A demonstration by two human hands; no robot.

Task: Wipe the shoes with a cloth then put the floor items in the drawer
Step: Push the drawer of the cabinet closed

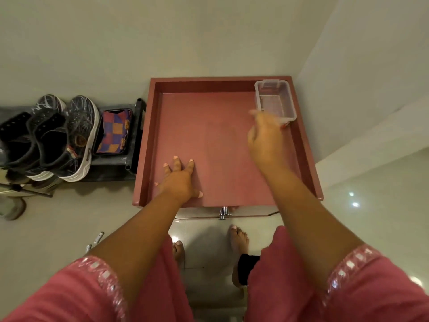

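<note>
- Hands first, nearest us: our left hand [178,182] lies flat on the drawer [148,145] floor at about 7 o'clock inside it, fingers spread and straight, gripping nothing; we judge it braces us as we lean over.
- Our right hand [264,138] reaches toward 1 o'clock and is blurred by motion. Its fingers look bunched near the clear plastic box [276,98], but we cannot tell whether they pinch anything, touch the box, or hang loose.
- Below the drawer front, at 6 o'clock, a chrome handle [223,213] pokes out. Our bare feet stand on the glossy tile beneath it.
- On the floor at 8 o'clock lie a few small white stick-like items [98,237], partly hidden by our left forearm. They are too small to identify, though they may be the floor items still to be stowed.
- The open red drawer holds only the clear box, tucked into its far right corner, leaving room for more.
- At 9 o'clock the shoes [58,138] sit on a dark rack, cut off at the frame's edge. A checkered cloth [115,131] lies just beside them, likely parked there within reach.
</note>
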